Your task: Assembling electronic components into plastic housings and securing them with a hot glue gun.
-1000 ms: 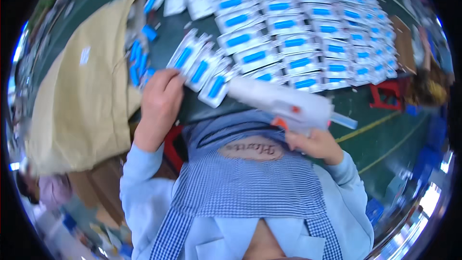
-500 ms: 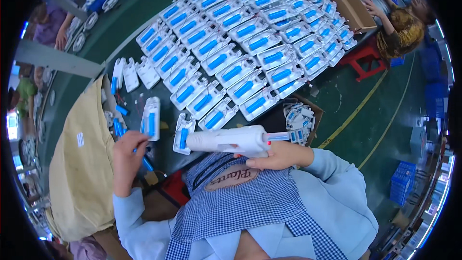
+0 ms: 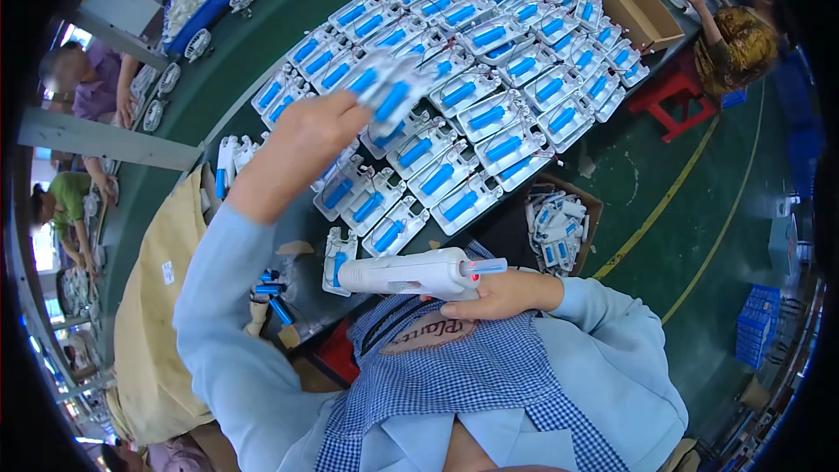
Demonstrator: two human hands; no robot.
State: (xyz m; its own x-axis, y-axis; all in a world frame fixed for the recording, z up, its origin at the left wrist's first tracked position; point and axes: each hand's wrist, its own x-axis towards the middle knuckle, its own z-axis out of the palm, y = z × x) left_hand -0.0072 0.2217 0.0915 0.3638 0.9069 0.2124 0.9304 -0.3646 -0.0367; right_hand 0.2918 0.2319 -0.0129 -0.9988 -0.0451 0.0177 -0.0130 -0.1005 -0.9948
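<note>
My left hand [image 3: 316, 135] is raised over the left part of the spread of units, its fingers closed on a white plastic housing with a blue cylindrical battery [image 3: 392, 101]. Motion blurs the held housing. In my right hand [image 3: 494, 295], at my apron, lies a white glue gun [image 3: 411, 272], with a clear glue stick [image 3: 486, 267] sticking out of its right end. The gun's left end is beside a single white housing [image 3: 332, 255] with a blue battery, near the table's front edge. Rows of similar housings [image 3: 440, 179] cover the table beyond.
Loose blue batteries [image 3: 280, 310] lie at the table's near left. Several white housings [image 3: 229, 157] stand at the left edge beside a tan cloth [image 3: 149, 297]. A carton of white parts [image 3: 559, 227] sits right of the table. Another carton [image 3: 629, 4] and a co-worker [image 3: 734, 44] are at the far right.
My left hand has moved up and away from the near left, carrying the housing that lay there over the rows. The glue gun has stayed nearly in place. The view has shifted slightly.
</note>
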